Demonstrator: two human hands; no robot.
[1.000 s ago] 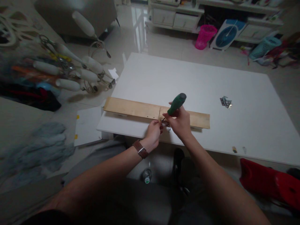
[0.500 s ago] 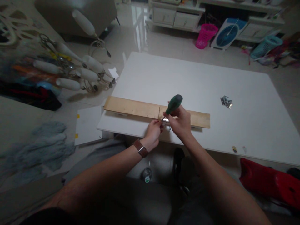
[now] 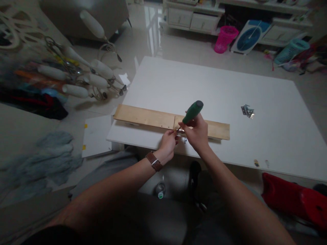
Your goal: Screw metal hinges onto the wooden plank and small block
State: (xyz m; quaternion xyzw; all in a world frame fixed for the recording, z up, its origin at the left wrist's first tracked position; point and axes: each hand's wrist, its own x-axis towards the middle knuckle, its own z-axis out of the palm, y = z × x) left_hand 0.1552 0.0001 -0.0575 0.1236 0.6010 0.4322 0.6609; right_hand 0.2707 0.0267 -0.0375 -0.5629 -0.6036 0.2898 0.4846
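A screwdriver with a green handle (image 3: 193,111) is gripped in my right hand (image 3: 198,132). It leans, handle up and to the right, with its tip down by a small shiny metal plate (image 3: 181,131) at the near edge of a long wooden board (image 3: 145,116). My left hand (image 3: 168,142) is closed in a pinch at the plate's left end, close to the screwdriver tip. What those fingers hold is too small and partly hidden. The board shows a dark seam and two small holes left of my hands.
Beneath the board is a large white panel (image 3: 217,90). Several metal plates and screws (image 3: 247,111) lie on its right side, with small bits (image 3: 256,163) near the front edge. White lamp shades (image 3: 95,81) stand left, a red object (image 3: 288,195) lower right, a bottle (image 3: 160,190) below.
The screwdriver's handle has tipped a little to the right and up. My left hand stays at the metal plate. The whole view has shifted slightly.
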